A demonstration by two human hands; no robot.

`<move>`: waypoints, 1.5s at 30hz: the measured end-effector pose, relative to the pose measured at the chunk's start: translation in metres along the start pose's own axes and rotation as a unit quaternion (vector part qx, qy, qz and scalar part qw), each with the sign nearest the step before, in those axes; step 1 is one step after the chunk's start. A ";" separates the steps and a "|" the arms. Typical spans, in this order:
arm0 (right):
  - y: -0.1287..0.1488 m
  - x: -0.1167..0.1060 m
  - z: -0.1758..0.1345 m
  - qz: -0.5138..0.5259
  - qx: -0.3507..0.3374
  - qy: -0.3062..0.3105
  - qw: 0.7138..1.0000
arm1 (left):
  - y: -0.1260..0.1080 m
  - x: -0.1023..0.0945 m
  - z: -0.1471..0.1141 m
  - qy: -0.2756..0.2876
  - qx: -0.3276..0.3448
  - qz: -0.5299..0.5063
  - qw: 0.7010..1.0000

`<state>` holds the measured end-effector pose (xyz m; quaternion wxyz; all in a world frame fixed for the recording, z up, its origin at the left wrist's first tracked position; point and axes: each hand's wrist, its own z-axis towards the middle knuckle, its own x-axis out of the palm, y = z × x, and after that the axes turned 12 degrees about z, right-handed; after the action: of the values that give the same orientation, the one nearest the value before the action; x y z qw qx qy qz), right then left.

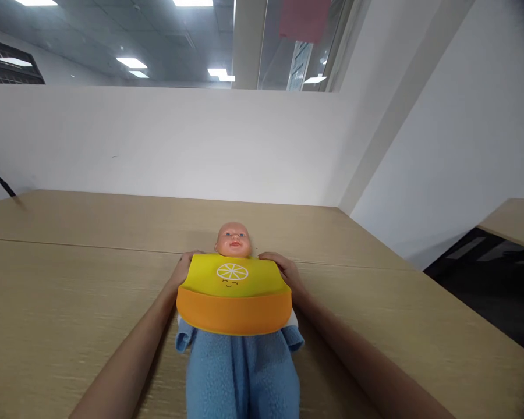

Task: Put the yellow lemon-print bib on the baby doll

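A baby doll [234, 238] in fuzzy blue clothing [240, 372] lies on its back with its head toward the wall. Across its chest is a bib [253, 276], yellow with a white citrus slice and a smiling face. An orange catch pocket [233, 313] curves along the bib's lower edge. My left hand [184, 269] is closed at the bib's upper left edge, by the doll's shoulder. At the upper right edge, my right hand [287, 272] is closed too, its fingers reaching toward the doll's neck. The bib partly hides the fingers of both hands.
The wooden tabletop [91, 302] has a seam running across it behind the doll's head. Beyond its far edge rises a white wall [179, 139] with windows [157, 41] above. A black cable [2, 183] comes in at the left. Another wooden-topped surface [517, 215] stands at right.
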<state>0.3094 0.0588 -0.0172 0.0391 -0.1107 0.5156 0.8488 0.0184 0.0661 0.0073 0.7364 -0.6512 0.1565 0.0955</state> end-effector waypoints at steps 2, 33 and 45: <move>-0.004 0.005 0.004 0.027 0.021 -0.022 0.999 | 0.002 0.000 0.000 0.001 -0.005 0.009 1.000; -0.011 0.005 0.002 0.047 0.051 -0.015 0.997 | 0.007 -0.001 -0.011 -0.087 0.077 0.138 0.984; -0.020 0.004 0.008 0.074 0.090 -0.063 0.991 | 0.006 -0.001 -0.007 -0.087 0.069 0.168 0.980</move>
<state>0.3078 0.0744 -0.0320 0.0184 -0.0142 0.5934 0.8046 0.0145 0.0598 0.0010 0.7636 -0.5529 0.2051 0.2630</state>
